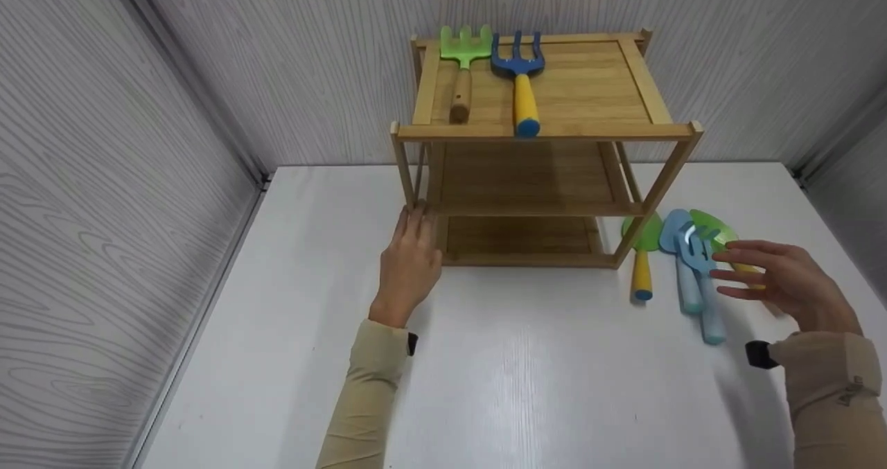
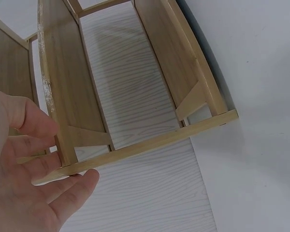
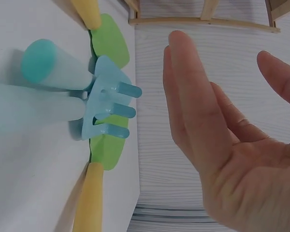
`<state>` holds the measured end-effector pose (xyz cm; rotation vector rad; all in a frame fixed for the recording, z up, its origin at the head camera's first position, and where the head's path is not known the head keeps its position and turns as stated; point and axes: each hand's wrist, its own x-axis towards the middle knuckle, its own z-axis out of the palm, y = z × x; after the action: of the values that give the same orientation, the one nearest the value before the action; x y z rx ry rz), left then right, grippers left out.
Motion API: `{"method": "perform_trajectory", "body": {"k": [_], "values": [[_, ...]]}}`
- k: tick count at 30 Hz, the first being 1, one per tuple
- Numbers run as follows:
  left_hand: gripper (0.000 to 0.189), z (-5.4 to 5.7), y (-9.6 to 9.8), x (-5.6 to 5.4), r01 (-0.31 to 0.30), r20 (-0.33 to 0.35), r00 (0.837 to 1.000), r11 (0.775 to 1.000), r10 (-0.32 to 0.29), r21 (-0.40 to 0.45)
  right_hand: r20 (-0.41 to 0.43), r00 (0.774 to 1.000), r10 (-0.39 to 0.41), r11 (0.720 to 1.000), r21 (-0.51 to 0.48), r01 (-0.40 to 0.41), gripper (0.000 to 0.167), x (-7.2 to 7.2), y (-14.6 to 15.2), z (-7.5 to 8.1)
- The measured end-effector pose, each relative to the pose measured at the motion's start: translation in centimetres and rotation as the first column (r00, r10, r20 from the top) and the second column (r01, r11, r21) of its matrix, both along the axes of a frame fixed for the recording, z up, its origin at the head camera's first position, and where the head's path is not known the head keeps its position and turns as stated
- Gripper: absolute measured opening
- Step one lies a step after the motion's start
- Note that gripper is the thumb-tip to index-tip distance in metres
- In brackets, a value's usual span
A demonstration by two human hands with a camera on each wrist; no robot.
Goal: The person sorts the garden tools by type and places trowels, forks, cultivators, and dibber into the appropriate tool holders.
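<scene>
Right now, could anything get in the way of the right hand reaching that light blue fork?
Nothing visible does: there is open air between the right hand and the light blue fork, with nothing on top of it. The wooden rack stands off to the left.

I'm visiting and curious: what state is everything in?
Three-tier wooden rack: upright
Green wooden-handled fork: lying atop rack
Dark-blue yellow-handled fork: lying beside it
Light-blue fork: lying across trowels
Light-blue trowel: partly covered
Left green yellow-handled trowel: lying down
Right green yellow-handled trowel: partly covered
Left hand: touching rack
Right hand: open, empty
</scene>
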<state>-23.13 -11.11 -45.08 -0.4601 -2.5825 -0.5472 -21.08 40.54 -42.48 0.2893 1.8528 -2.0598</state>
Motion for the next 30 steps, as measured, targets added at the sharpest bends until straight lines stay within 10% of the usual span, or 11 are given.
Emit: {"method": "perform_trajectory", "body": {"k": [15, 24, 30], "values": [[0.051, 0.1, 0.1, -0.1, 0.003, 0.005, 1.0, 1.0, -0.003, -0.008, 0.01, 1.0, 0.012, 0.99, 0.141, -0.013, 0.016, 0.5, 1.3, -1.3], [0.05, -0.1, 0.0, -0.2, 0.01, -0.009, 1.0, 1.0, -0.01, 0.017, 0.037, 0.991, 0.131, 0.87, 0.474, -0.133, 0.076, 0.9, 1.7, -2.7], [0.051, -0.1, -0.1, -0.1, 0.006, 0.011, 1.0, 0.999, -0.007, 0.037, 0.066, 0.985, 0.161, 0.857, 0.486, -0.173, 0.08, 1.0, 2.1, -3.7]]}}
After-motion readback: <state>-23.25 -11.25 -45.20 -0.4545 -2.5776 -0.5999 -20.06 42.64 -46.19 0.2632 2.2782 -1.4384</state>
